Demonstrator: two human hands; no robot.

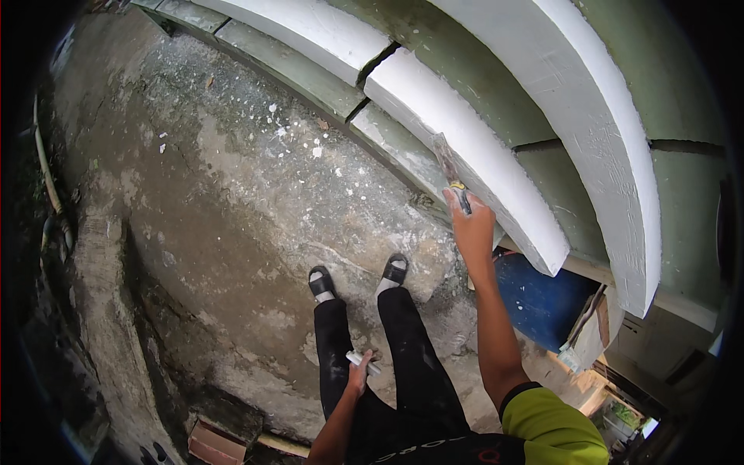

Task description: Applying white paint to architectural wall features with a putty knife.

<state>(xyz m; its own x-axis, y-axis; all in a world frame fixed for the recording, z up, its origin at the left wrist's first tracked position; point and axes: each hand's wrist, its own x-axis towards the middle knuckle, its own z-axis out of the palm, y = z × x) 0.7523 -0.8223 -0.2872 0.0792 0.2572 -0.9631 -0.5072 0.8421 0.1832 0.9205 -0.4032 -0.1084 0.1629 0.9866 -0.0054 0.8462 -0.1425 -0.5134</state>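
Observation:
My right hand [475,224] grips a putty knife [446,160] by its dark handle with a yellow collar. Its smeared blade lies against the side face of a white-coated ledge [465,136] that sticks out from the wall. Down by my thighs, my left hand [357,379] is closed around a pale, bar-like object [354,357]; the fingers hide part of it, and its exact kind cannot be told. Above and to the right runs a second, larger white ledge [587,133], with rough trowel marks on its grey-white face.
Greenish wall panels [500,99] lie behind the ledges. White splashes dot the worn concrete ground [244,192]. A blue panel [537,296] stands below the ledge ends. At the left run a low concrete kerb [104,290] and a pipe [47,168]; a reddish-brown box [216,444] sits bottom left.

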